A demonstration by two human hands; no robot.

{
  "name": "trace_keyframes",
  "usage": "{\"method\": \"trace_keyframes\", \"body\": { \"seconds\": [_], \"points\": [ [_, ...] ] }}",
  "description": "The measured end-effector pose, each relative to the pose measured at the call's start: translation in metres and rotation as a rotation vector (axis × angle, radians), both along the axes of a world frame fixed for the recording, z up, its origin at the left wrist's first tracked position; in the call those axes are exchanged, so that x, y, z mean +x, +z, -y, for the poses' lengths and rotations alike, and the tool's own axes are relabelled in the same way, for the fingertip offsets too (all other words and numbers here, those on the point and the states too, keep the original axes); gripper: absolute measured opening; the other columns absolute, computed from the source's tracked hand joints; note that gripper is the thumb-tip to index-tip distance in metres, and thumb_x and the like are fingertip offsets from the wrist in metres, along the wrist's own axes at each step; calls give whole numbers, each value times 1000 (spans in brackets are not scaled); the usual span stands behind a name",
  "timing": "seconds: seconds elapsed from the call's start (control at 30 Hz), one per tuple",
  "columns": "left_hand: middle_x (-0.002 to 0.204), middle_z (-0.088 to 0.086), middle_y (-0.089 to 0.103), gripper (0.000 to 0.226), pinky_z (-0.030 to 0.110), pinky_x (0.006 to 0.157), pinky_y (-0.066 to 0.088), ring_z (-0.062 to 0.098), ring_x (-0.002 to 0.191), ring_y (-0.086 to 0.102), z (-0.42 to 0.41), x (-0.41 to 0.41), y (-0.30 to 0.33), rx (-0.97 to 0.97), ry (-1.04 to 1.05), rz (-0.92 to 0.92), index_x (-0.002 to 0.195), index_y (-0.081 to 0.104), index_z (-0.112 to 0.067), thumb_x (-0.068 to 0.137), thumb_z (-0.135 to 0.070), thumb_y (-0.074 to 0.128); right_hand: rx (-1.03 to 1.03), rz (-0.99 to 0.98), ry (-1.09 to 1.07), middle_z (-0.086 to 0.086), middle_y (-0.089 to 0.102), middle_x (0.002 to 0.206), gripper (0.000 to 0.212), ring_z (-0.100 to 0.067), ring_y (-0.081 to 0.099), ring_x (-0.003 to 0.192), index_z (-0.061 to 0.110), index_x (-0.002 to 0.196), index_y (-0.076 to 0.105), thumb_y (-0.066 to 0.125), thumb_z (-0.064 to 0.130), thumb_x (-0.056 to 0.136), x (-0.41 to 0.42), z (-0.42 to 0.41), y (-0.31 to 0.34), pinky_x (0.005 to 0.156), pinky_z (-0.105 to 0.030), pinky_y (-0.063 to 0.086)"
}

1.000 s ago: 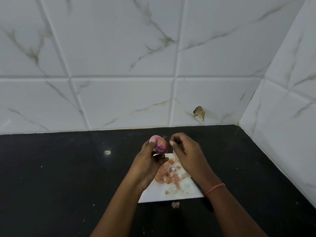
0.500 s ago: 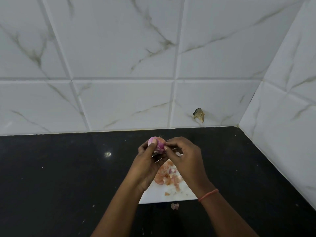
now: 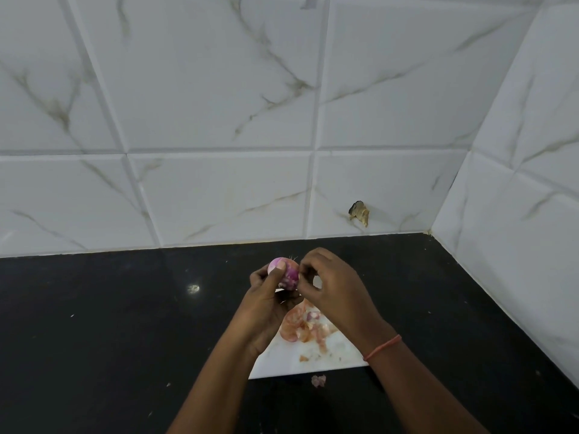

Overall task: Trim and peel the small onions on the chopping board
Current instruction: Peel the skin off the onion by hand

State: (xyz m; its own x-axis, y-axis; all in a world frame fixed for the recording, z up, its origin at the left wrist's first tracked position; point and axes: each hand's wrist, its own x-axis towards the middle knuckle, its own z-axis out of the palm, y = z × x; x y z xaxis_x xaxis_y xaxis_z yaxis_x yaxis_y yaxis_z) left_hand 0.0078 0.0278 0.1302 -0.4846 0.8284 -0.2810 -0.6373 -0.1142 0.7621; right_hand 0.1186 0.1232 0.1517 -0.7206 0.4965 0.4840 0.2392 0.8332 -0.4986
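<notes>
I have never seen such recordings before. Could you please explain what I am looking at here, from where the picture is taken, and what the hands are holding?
There is no machine here: a person works with two bare hands, and a camera worn on the head looks forward and down at them. The left hand holds a small purple onion above a black counter. The right hand pinches at the onion's side with its fingertips, apparently pulling at skin. Under the hands lies a white chopping board with a heap of peels on it. One scrap lies on the counter just in front of the board. Behind is a white tiled wall.
</notes>
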Motion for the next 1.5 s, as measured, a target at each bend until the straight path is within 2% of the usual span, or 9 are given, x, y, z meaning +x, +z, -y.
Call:
{"method": "trace_keyframes", "body": {
  "seconds": [0.17, 0.33, 0.47, 0.7, 0.87, 1.13, 1.23, 1.3, 1.5],
  "points": [
    [126, 22, 60, 47, 41, 91, 59, 34, 108, 70, -1, -1, 0, -3, -12, 5, 130, 45, -14, 91, -30, 64, 63, 78, -17, 7, 51, 101, 11, -7, 52, 90, 17, 98, 55, 58, 25, 93, -2, -1, -3, 71, -20, 51],
    [119, 21, 58, 41, 36, 79, 58, 25, 83, 63, 1, -3, 3, -7, -20, -15, 133, 46, -11, 98, -29, 58, -75, -19, -20, 9, 54, 95, 5, -5, 54, 88, 19, 96, 55, 56, 22, 92, 5, -6, -4, 73, -25, 51],
    [114, 20, 58, 45, 36, 78, 59, 21, 80, 65, 1, -3, 4, -6, -18, 12, 138, 44, -8, 101, -30, 56, -164, -103, -49, 7, 63, 88, 16, -6, 62, 83, 21, 99, 61, 47, 28, 101, 7, -3, -6, 71, -26, 53],
    [135, 28, 59, 57, 36, 84, 59, 33, 111, 69, 2, 0, 5, -11, 21, 73, 142, 47, -4, 96, -36, 61, -201, -231, -15, 11, 67, 101, 20, -3, 64, 95, 17, 108, 68, 70, 20, 88, 3, 9, -15, 80, -23, 56],
    [121, 22, 61, 50, 33, 76, 58, 20, 83, 73, 0, 0, 2, -18, 25, 69, 138, 51, -3, 100, -36, 55, -120, -292, -23, 8, 67, 94, 9, -5, 63, 91, 14, 98, 70, 68, 13, 88, 3, 9, -13, 75, -21, 55],
    [96, 18, 67, 50, 30, 63, 56, 16, 67, 59, 1, 1, 8, -16, -19, 160, 124, 61, 2, 98, -40, 54, -88, -265, -181, 5, 68, 88, 12, -6, 64, 83, 13, 97, 73, 66, 8, 90, 6, -7, -18, 73, -20, 54],
    [104, 18, 62, 52, 30, 63, 57, 17, 71, 60, 1, -1, 7, -45, 0, 146, 130, 58, 0, 97, -40, 58, -107, -228, -225, -1, 73, 98, 21, -8, 67, 91, 10, 109, 73, 63, 4, 92, 8, -12, -18, 79, -11, 51],
    [107, 17, 58, 52, 30, 64, 58, 18, 74, 59, 1, -1, 6, -55, 18, 131, 133, 56, -2, 96, -39, 60, -105, -277, -232, 1, 73, 91, 15, -5, 67, 85, 11, 99, 74, 69, 4, 87, 9, -9, -13, 75, -11, 52],
    [124, 20, 62, 53, 33, 81, 58, 23, 93, 66, 1, 1, 4, -27, 14, 16, 140, 51, -8, 97, -37, 61, -276, -289, 25, 9, 71, 97, 23, 0, 67, 91, 15, 107, 71, 73, 20, 85, 4, 10, 2, 77, -13, 54]
  ]
}}
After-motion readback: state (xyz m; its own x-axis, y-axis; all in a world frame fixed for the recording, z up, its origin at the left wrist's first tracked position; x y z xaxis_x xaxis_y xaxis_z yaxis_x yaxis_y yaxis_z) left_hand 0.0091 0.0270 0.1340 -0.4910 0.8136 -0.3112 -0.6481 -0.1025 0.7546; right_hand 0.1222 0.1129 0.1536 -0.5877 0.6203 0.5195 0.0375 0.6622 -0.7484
